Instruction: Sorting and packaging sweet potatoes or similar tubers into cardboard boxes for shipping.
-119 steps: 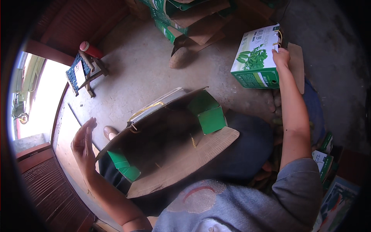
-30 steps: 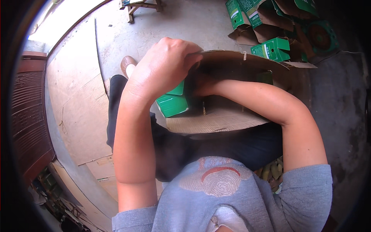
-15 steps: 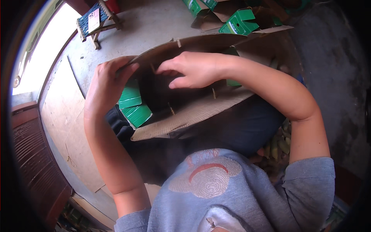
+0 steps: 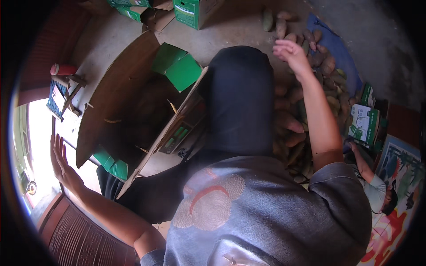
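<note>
An open cardboard box (image 4: 146, 157) with tall brown side panels and green end flaps (image 4: 183, 72) stands tilted in front of me, beside my dark-trousered leg. Short bits of twine (image 4: 172, 106) poke through its panels; its inside is dark. My left hand (image 4: 64, 165) is off the box's left side, fingers stretched out and holding nothing. Far to the right, my right hand (image 4: 290, 54) reaches over a pile of long reddish-brown and greenish produce (image 4: 290, 122), perhaps tubers. Its fingers are loosely curved and apart, with nothing seen in them.
A small woven-top stool (image 4: 57, 98) stands at the far left beside a bright doorway. More green boxes (image 4: 195, 13) sit at the back. Blue sheeting (image 4: 339, 44) edges the pile. Another person (image 4: 377, 190) is at the right, near a white-and-green box (image 4: 364, 122).
Both hands have left the box: the left went outward to the left, the right over to the pile. My view has turned rightward, bringing the pile and another person into sight.
</note>
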{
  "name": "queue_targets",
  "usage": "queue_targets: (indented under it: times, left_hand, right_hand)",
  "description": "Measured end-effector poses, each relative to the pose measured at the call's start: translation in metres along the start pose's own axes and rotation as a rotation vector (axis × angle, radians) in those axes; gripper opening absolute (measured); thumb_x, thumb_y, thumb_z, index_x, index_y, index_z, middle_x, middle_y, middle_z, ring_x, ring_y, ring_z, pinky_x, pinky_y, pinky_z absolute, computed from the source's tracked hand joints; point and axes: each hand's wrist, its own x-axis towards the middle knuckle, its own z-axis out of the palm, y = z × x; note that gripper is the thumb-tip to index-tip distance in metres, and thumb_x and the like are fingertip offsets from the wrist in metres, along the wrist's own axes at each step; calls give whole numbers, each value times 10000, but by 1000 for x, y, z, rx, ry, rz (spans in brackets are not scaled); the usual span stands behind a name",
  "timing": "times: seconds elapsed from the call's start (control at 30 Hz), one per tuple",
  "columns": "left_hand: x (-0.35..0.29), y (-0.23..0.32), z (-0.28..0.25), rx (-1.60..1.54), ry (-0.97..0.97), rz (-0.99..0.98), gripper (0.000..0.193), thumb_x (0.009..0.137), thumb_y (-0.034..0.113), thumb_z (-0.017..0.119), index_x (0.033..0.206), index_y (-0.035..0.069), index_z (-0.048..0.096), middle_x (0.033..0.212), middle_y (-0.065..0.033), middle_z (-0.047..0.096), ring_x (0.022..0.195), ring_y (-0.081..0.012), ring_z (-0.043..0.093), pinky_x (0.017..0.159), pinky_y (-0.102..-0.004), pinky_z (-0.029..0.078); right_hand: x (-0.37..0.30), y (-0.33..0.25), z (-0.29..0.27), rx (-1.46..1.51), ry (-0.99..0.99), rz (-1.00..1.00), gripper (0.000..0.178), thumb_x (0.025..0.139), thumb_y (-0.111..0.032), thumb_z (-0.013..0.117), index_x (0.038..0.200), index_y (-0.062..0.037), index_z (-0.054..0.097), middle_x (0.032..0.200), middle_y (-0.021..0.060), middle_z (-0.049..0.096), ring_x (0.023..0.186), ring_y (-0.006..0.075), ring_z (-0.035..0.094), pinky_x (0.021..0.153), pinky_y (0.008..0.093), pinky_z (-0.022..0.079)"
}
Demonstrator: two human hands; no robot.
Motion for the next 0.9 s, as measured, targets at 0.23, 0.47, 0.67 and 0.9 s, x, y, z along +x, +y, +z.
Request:
queue_targets:
  times: [0.23,0.47,0.67,0.9]
  left_hand:
    - [-10,9,1,72,39,-100,476,1119,298,412,1511,36,484,1449,-173,586,1372,-306,542,1183,-475,400]
    - [-22,-12,-4,129,103,-195,421,1106,268,473,1429,21,580,1429,-158,607,1320,-297,585,1152,-466,442]
    - [-37,-13,-21,160,187,-266,345,1090,202,508,1369,53,644,1376,-128,658,1280,-272,621,1128,-431,462]
    - [-20,-9,-6,125,179,-256,353,1087,199,528,1385,39,629,1397,-148,636,1283,-283,617,1121,-437,460]
  right_hand:
    - [-26,258,20,-1606,-709,-117,279,877,-189,646,1114,-60,720,1159,129,701,1120,334,662,921,473,552]
    - [-58,364,5,-1433,-254,-85,236,912,-202,571,1120,-123,650,1107,85,650,1093,296,639,817,454,573]
    - [-56,355,11,-1535,-327,-142,219,923,-214,576,1099,-118,665,1104,73,676,1100,264,651,833,427,550]
    - [-49,339,-4,-1434,-266,-64,311,897,-158,637,1198,-91,593,1082,128,691,1099,328,660,890,487,544]
